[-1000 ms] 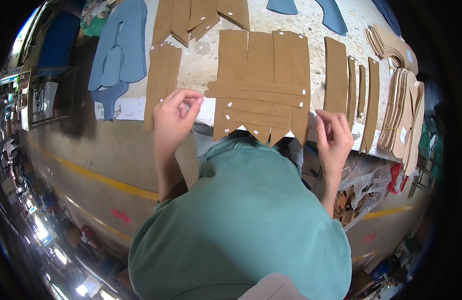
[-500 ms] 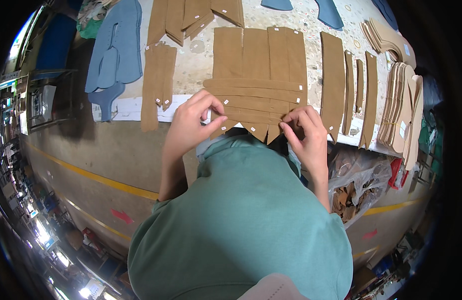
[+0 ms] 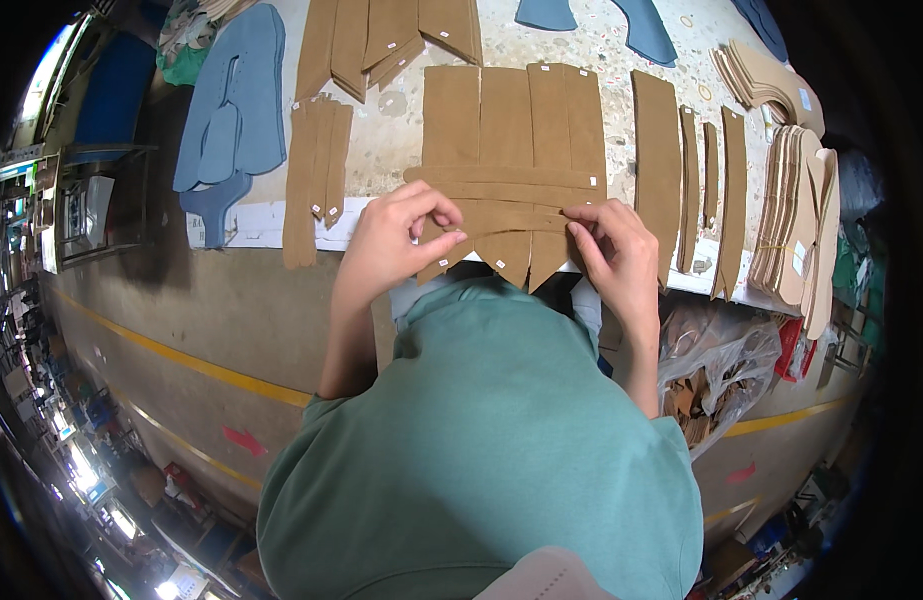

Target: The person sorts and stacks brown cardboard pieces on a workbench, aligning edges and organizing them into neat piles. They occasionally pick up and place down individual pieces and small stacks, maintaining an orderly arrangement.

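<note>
Several narrow brown strips (image 3: 511, 191) lie crosswise over wider brown panels (image 3: 506, 115) on the table in front of me. They look like leather or suede, and some carry small white labels. The strip nearest me (image 3: 516, 225) bows slightly, with a dark gap under its lower edge. At its left end my left hand (image 3: 403, 232) is closed, thumb and fingertips at the strip. My right hand (image 3: 619, 248) pinches the right end between thumb and forefinger. Below them, pointed panel ends (image 3: 506, 262) hang over the table's front edge.
Brown strips (image 3: 653, 165) lie to the right, beside bundled tan pieces (image 3: 781, 220). Blue pieces (image 3: 246, 120) and more brown strips (image 3: 306, 180) lie left. A clear plastic bag of brown scraps (image 3: 706, 390) stands below the table's right side.
Both hands have shifted slightly, the right one a little upward. The strip between them now bows and has a gap beneath it. My view has moved a little.
</note>
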